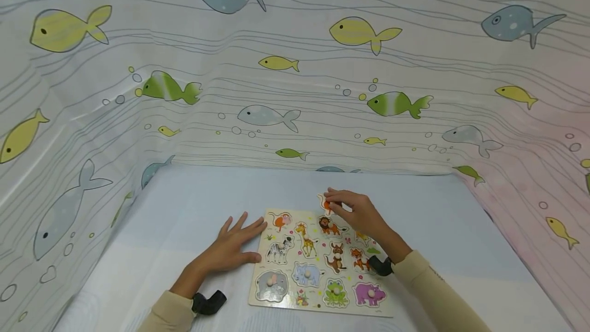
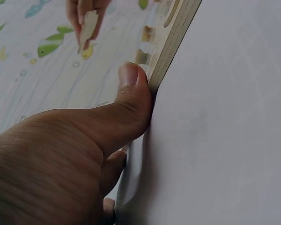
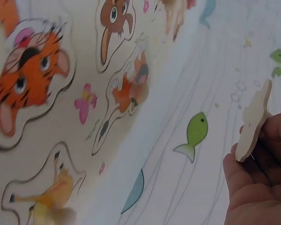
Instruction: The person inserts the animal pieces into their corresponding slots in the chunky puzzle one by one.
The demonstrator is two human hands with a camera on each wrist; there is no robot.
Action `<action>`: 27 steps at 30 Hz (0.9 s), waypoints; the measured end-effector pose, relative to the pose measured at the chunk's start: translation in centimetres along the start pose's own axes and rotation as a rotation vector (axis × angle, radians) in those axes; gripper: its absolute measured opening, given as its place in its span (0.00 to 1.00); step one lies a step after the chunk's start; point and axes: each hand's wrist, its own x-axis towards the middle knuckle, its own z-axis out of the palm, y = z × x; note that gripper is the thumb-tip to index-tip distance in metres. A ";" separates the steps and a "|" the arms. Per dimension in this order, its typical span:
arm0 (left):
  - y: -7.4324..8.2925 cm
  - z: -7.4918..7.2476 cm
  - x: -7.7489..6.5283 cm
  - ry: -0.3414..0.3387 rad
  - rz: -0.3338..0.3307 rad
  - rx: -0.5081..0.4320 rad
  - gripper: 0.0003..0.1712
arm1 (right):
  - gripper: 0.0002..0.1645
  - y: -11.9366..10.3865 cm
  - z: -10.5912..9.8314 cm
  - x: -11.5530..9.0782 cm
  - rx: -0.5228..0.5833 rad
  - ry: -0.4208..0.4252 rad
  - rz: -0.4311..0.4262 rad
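Observation:
A wooden knob puzzle board (image 1: 304, 213) with animal pictures lies on the table. My left hand (image 1: 230, 247), fingers spread and straight, touches its left edge; in the left wrist view the thumb (image 2: 131, 89) presses the board's side. Above the back edge, my right hand (image 1: 364, 214) pinches a monkey puzzle piece (image 1: 322, 203), with its curled tail and some orange showing. The right wrist view gives its pale wooden back (image 3: 253, 124), tilted between thumb and fingers. At the board's upper left is a monkey picture (image 1: 281, 221). My right forearm partly covers the board's right side.
Knobbed pieces sit in the board, among them an elephant (image 1: 272, 286), a frog (image 1: 335, 293) and a hippo (image 1: 370, 295). Pale cloth covers the table (image 1: 207, 193). A fish-patterned curtain (image 1: 295, 86) rises behind and at both sides.

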 end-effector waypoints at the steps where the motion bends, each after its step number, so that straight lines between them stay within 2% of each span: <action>1: 0.0 0.0 0.0 -0.001 -0.004 -0.001 0.48 | 0.14 -0.1 0.4 0.3 0.009 -0.010 -0.006; 11: -0.3 0.2 0.1 -0.004 -0.009 0.003 0.49 | 0.15 -1.7 4.0 2.9 0.078 -0.071 -0.033; 20: -0.2 0.0 0.0 -0.012 0.011 0.006 0.46 | 0.14 -2.8 5.7 4.7 0.131 -0.114 0.043; 27: -0.1 -0.2 -0.2 -0.019 0.015 -0.015 0.47 | 0.14 -2.8 7.2 5.1 0.113 -0.176 0.082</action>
